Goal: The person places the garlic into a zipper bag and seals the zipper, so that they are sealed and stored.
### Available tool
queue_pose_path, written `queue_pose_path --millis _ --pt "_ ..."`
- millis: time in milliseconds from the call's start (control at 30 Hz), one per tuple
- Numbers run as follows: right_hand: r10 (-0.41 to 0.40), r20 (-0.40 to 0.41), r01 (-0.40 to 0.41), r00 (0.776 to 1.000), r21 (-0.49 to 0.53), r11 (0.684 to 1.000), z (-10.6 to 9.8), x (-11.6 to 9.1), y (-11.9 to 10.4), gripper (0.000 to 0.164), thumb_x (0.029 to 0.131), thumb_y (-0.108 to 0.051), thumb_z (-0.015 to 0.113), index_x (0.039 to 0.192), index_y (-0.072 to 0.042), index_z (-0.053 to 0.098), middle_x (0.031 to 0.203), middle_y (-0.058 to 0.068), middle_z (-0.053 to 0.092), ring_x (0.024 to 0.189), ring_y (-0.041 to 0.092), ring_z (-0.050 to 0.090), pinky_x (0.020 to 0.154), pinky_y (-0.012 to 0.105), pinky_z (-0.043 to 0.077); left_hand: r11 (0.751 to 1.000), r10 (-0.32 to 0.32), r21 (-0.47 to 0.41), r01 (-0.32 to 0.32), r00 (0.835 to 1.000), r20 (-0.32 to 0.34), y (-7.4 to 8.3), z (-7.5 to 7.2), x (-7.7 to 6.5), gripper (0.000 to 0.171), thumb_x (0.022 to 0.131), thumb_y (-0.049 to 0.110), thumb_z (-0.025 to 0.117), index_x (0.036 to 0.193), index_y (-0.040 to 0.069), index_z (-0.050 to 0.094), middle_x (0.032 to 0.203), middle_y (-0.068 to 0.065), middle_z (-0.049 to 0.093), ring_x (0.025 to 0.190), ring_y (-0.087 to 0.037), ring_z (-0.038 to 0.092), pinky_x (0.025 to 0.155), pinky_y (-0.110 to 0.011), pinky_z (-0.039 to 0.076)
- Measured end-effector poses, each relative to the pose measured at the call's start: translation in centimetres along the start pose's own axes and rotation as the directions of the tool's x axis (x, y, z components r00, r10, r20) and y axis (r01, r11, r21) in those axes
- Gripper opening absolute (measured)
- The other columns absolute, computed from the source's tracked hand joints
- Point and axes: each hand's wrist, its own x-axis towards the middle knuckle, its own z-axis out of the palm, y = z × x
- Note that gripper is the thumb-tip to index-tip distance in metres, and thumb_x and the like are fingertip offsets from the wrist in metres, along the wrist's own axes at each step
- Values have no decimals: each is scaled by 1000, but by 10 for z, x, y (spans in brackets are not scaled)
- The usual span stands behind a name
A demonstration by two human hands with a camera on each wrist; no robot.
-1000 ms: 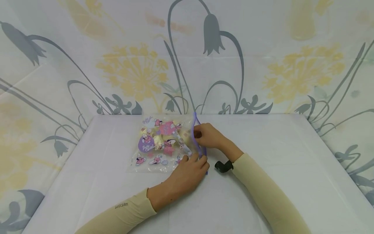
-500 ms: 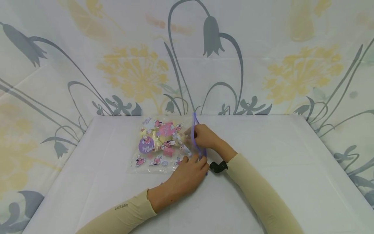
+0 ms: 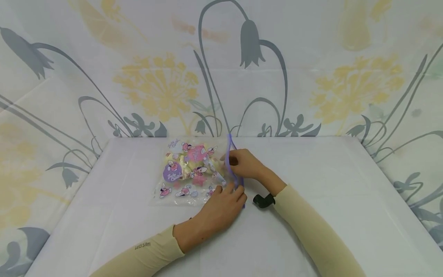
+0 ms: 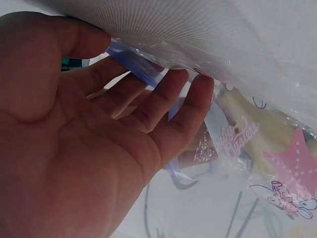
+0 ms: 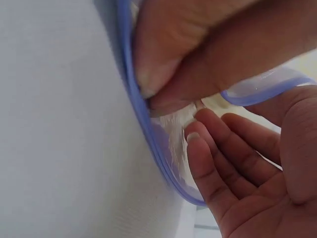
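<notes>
A clear zip bag [image 3: 192,191] printed with pink and purple cartoon figures lies flat on the table, its purple zip strip [image 3: 228,159] parted at the right. Pale yellow pieces, hard to identify, show through its plastic. My left hand [image 3: 221,207] pinches the near end of the strip between thumb and fingers. My right hand [image 3: 247,163] has its fingertips inside the bag's mouth, just behind the upper strip. In the right wrist view my right fingers [image 5: 228,153] are slightly bent inside the mouth, with nothing clearly gripped.
A white cloth [image 3: 328,192] covers the table. Behind stands a floral curtain [image 3: 301,77] with grey and yellow flowers. A small black device [image 3: 263,200] sits at the right wrist, close to the left fingertips.
My right fingers reached a little deeper into the bag half a second ago and have since drawn slightly back right. The left hand and bag have stayed in place.
</notes>
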Motion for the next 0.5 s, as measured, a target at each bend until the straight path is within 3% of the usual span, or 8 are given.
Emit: queue_pose_path --millis 500 --pt "-89 -64 92 994 42 995 2 -18 -4 15 93 3 64 105 -1 73 100 9 74 93 22 71 83 37 61 999 -10 53 12 1000 -26 2 2 -1 23 109 24 57 128 17 68 133 1 61 112 -20 59 82 -36 54"
